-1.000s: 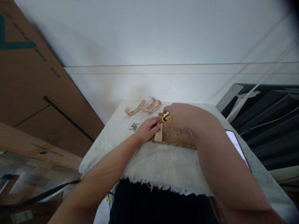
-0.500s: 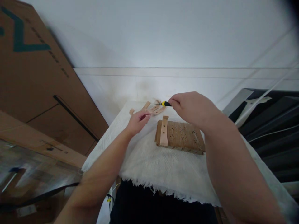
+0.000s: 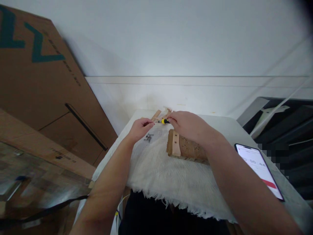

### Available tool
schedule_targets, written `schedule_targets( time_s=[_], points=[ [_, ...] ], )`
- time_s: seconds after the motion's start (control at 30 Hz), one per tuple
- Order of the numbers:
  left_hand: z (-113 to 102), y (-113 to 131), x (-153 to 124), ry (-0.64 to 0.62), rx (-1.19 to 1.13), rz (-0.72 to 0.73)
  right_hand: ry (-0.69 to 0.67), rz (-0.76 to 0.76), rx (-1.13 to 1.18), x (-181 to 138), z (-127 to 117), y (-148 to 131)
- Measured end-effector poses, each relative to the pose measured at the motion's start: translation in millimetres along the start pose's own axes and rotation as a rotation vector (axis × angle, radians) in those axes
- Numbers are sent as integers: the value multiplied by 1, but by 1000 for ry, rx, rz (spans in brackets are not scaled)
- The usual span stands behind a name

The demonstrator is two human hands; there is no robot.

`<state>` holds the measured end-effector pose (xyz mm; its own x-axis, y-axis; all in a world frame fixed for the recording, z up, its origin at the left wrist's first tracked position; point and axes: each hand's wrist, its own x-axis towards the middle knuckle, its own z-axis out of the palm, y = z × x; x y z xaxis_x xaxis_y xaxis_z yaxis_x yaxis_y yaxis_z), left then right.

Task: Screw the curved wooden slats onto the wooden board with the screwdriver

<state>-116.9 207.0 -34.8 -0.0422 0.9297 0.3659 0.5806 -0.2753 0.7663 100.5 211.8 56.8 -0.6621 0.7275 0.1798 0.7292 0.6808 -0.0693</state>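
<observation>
My right hand [image 3: 188, 125] is closed around a small screwdriver [image 3: 164, 121] with a yellow and black handle, its tip pointing left. My left hand [image 3: 140, 128] is pinched at that tip; what it holds is too small to make out. Just below the left hand a few dark screws [image 3: 148, 137] lie on the white cloth [image 3: 158, 169]. To the right lies a perforated wooden board [image 3: 189, 149] with a pale wooden strip [image 3: 175, 143] across its left end. Several wooden hooks [image 3: 161, 114] lie behind the hands, partly hidden.
A phone [image 3: 259, 169] with a lit screen lies on the table to the right. Large cardboard boxes [image 3: 41, 85] lean on the left. A white wall stands behind the table, and dark furniture [image 3: 281, 120] at the right.
Both hands left the wooden strip on the board, rose, then met beside the screws. The left fingers now pinch at the screwdriver's tip. The camera view shifted, bringing the phone into sight.
</observation>
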Motion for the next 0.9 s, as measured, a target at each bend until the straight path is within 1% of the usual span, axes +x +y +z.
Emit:
schedule_targets(
  time_s=[0.1, 0.2, 0.27, 0.3, 0.33, 0.4, 0.47, 0.6, 0.7, 0.8, 0.9],
  points=[
    [-2, 2, -1, 60, -87, -55, -2, -38, 13, 3, 7, -1],
    [-3, -2, 1, 120, -139, -91, 4, -58, 4, 5, 12, 0],
    [-3, -9, 4, 155, -110, -125, 17, -61, -9, 6, 14, 0],
    [-3, -13, 5, 161, -50, -152, 26, -58, -18, 6, 14, 0],
    [-3, -17, 7, 149, 41, -180, 36, -54, -27, 6, 15, 0],
    [-3, -25, 8, 77, 256, -227, 57, -54, -32, 6, 16, -2],
    [-1, -31, 7, 17, 393, -257, 67, -63, -17, 6, 18, -3],
    [4, -42, 4, -87, 539, -311, 53, -87, -12, 5, 21, -3],
    [7, -48, 3, -165, 620, -344, 79, -89, -12, 3, 19, -4],
    [8, -50, 3, -204, 673, -345, 94, -101, -9, 1, 15, -7],
    [9, -51, 3, -237, 704, -322, 80, -101, -17, 1, 16, -9]
  ],
)
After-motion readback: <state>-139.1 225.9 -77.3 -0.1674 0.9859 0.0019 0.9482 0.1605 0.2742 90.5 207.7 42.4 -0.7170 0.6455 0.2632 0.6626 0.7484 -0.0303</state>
